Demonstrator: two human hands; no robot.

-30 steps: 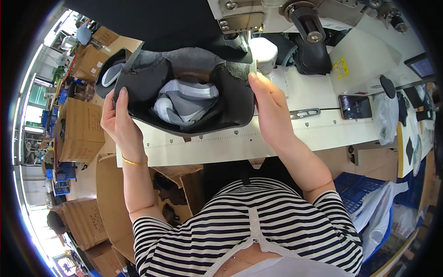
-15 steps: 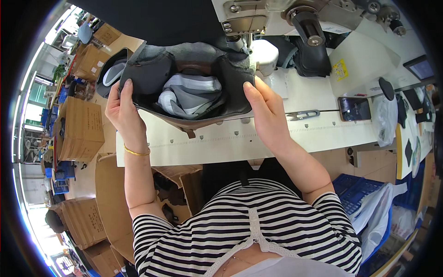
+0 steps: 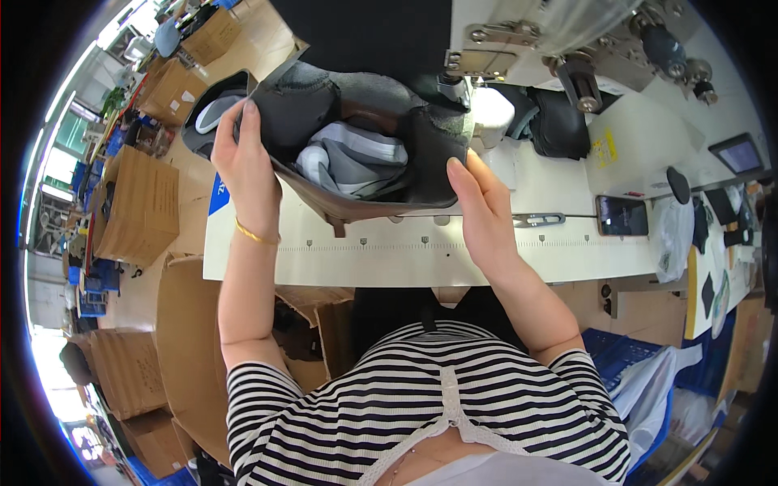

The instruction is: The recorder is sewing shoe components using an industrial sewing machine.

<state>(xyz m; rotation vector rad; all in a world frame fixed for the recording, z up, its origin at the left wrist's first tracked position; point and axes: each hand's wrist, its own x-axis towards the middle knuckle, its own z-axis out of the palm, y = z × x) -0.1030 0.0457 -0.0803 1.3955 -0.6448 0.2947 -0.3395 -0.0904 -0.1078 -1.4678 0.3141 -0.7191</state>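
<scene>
A dark leather-like bag [image 3: 300,113] with a grey and white striped lining [image 3: 352,158] bunched inside is held up over the sewing table. My left hand [image 3: 247,174] pinches its left edge, thumb on top, close to a side pocket with pale lining. My right hand [image 3: 486,202] grips the right end between thumb and fingers. The far right corner of the bag lies by the needle area of the sewing machine [image 3: 486,65]; whether it sits under the presser foot I cannot tell. A small brown tab hangs from the near side.
On the white table [image 3: 365,263] lie thread snips [image 3: 539,219] and a phone [image 3: 621,216]. Folded dark pieces [image 3: 559,121] are stacked behind the machine head. An open cardboard box [image 3: 190,348] stands below left, a blue crate [image 3: 616,356] below right.
The bag's left side has tipped up and away, with my left hand rising along with it. My right hand keeps its hold at the right end. The whole view has shifted slightly.
</scene>
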